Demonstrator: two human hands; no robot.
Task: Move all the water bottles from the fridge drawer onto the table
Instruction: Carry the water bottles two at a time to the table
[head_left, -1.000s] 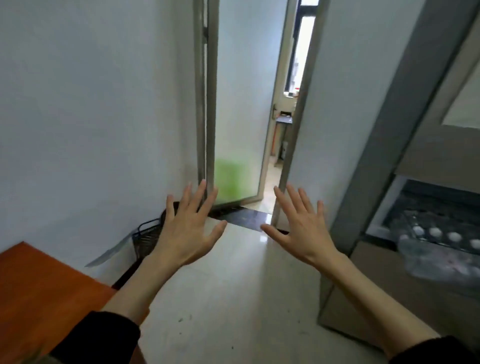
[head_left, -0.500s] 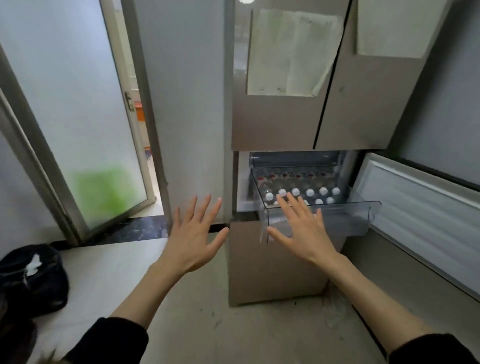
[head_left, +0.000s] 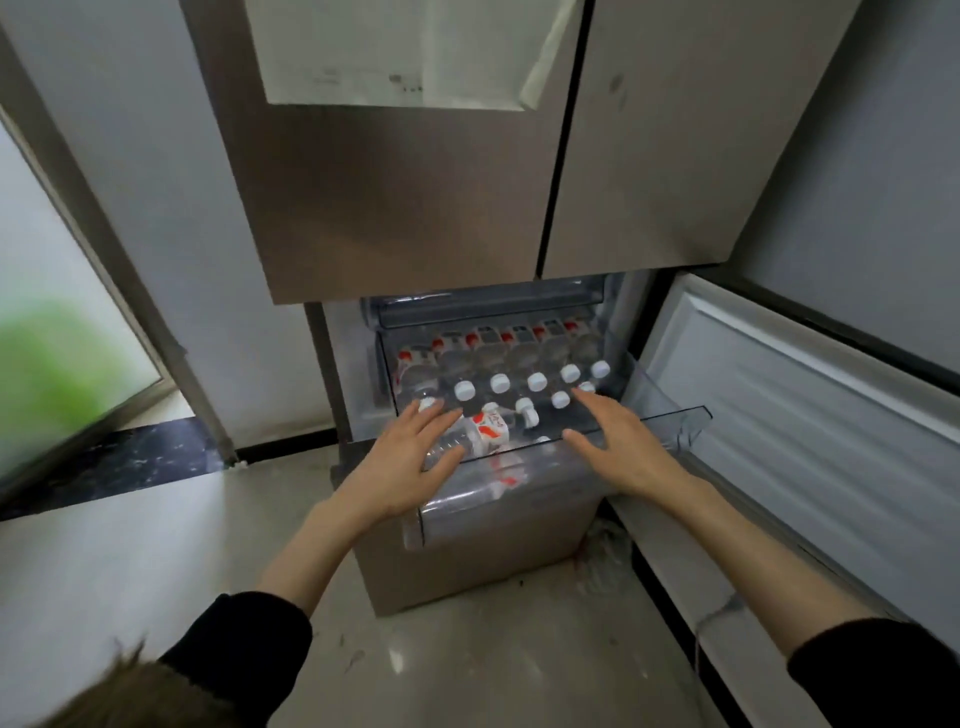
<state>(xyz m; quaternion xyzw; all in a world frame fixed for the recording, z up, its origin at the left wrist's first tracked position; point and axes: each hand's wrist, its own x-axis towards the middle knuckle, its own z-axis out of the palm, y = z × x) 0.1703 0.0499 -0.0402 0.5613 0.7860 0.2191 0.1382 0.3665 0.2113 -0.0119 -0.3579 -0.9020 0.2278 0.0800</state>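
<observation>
Your left hand (head_left: 410, 457) and right hand (head_left: 618, 441) hover with fingers loose, holding nothing, over the clear drawer (head_left: 675, 421). The lying bottle (head_left: 472, 434) seems just under your left fingers, long axis running left-right; the upright bottles (head_left: 535, 382) stand beyond.

Clear fridge drawer (head_left: 670, 421) standing pulled out below closed upper doors, carrying water bottles (head_left: 498, 383). White-capped bottles lying in rows from back wall toward front edge, packed side by side. One bottle with red-and-white label (head_left: 485, 431) lying slantwise near front-left corner. Drawer's right front corner jutting toward open lower door.
</observation>
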